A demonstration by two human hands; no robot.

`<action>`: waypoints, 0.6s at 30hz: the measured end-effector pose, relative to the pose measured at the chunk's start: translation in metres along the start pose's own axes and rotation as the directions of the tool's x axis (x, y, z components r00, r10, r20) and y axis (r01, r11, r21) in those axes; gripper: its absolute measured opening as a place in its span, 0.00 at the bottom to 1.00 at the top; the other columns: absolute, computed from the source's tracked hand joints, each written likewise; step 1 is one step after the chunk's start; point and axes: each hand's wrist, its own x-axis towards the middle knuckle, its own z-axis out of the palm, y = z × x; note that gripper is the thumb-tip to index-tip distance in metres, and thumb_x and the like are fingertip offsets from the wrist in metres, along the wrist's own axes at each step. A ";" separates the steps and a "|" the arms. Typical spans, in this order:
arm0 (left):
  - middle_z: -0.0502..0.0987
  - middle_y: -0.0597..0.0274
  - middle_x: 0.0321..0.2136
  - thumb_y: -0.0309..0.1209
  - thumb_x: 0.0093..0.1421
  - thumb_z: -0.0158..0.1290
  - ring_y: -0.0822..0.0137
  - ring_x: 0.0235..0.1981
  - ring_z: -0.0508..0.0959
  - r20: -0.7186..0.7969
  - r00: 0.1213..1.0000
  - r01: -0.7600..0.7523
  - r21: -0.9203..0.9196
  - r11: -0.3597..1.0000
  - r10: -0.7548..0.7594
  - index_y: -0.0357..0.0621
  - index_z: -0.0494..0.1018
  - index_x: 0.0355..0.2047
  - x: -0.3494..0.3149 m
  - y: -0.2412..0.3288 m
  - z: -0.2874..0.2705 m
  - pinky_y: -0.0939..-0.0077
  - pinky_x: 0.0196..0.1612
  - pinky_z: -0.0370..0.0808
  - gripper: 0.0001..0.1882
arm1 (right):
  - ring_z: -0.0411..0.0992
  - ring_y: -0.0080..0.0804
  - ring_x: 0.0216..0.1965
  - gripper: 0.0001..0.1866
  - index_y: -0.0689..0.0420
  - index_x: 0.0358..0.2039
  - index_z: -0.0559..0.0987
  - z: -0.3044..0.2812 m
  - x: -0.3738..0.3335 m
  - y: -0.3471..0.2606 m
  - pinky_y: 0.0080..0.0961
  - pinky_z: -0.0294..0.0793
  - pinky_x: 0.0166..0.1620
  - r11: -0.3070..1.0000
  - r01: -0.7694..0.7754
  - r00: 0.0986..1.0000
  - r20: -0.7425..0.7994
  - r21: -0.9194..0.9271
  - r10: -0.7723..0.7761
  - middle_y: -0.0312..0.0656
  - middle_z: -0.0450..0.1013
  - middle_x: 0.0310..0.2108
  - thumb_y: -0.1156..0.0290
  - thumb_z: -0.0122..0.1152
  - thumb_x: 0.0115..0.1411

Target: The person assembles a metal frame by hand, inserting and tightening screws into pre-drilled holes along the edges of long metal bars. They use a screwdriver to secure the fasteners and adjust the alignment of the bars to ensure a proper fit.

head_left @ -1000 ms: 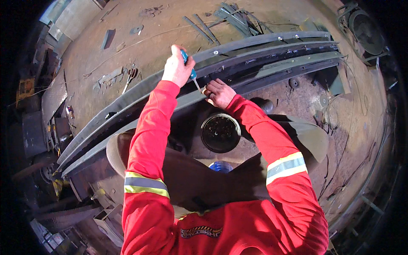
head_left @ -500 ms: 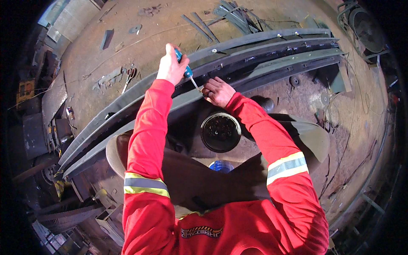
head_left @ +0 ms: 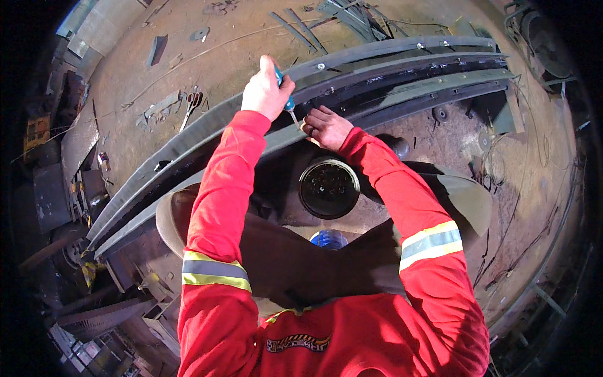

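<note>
My left hand [head_left: 264, 93] is wrapped round the teal handle of a screwdriver [head_left: 289, 104], its shaft slanting down to the near side of a long, dark curved metal beam [head_left: 414, 93]. Close to the shaft's tip, my right hand [head_left: 329, 128] has its fingers curled and pressed together at the beam's near edge. Whatever those fingers pinch is hidden. Several small shiny bolts or nuts [head_left: 321, 66] sit along the beam's far flange. Just below my right hand, between my legs, stands a round black tub [head_left: 329, 188] with small dark parts inside.
Beyond the beam lie red-handled scissors [head_left: 194, 100] and a pile of metal strips [head_left: 355, 24]. A blue-capped container [head_left: 328, 239] stands between my knees. Small discs [head_left: 440, 114] and cables lie on the right. Scrap metal [head_left: 100, 314] crowds the lower left.
The screwdriver has shifted slightly right in my left hand, and its shaft stands steeper. My right hand stays beside the tip. The view has moved a little.
</note>
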 end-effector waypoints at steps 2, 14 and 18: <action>0.72 0.45 0.20 0.33 0.54 0.56 0.42 0.24 0.76 -0.020 0.999 -0.042 -0.005 0.999 0.042 0.43 0.59 0.39 -0.002 0.000 0.001 0.55 0.27 0.72 0.18 | 0.68 0.33 0.36 0.08 0.56 0.26 0.76 -0.003 0.002 0.000 0.30 0.67 0.40 1.000 -0.005 1.000 0.014 0.013 0.005 0.36 0.67 0.28 0.67 0.58 0.46; 0.72 0.44 0.25 0.34 0.54 0.55 0.44 0.27 0.75 -0.211 0.975 -0.062 0.041 0.997 0.069 0.43 0.60 0.39 -0.018 -0.009 0.002 0.56 0.30 0.72 0.18 | 0.68 0.36 0.37 0.12 0.58 0.30 0.77 -0.008 0.006 -0.002 0.32 0.69 0.41 0.995 -0.058 0.997 0.049 0.080 0.054 0.39 0.68 0.30 0.67 0.61 0.43; 0.73 0.45 0.24 0.35 0.53 0.56 0.43 0.26 0.76 -0.230 0.973 -0.012 0.044 0.999 0.022 0.43 0.60 0.38 -0.018 -0.005 0.003 0.56 0.30 0.72 0.18 | 0.68 0.37 0.38 0.15 0.58 0.31 0.77 -0.007 0.008 -0.002 0.32 0.69 0.40 0.991 -0.082 0.996 0.050 0.106 0.077 0.39 0.69 0.31 0.67 0.64 0.40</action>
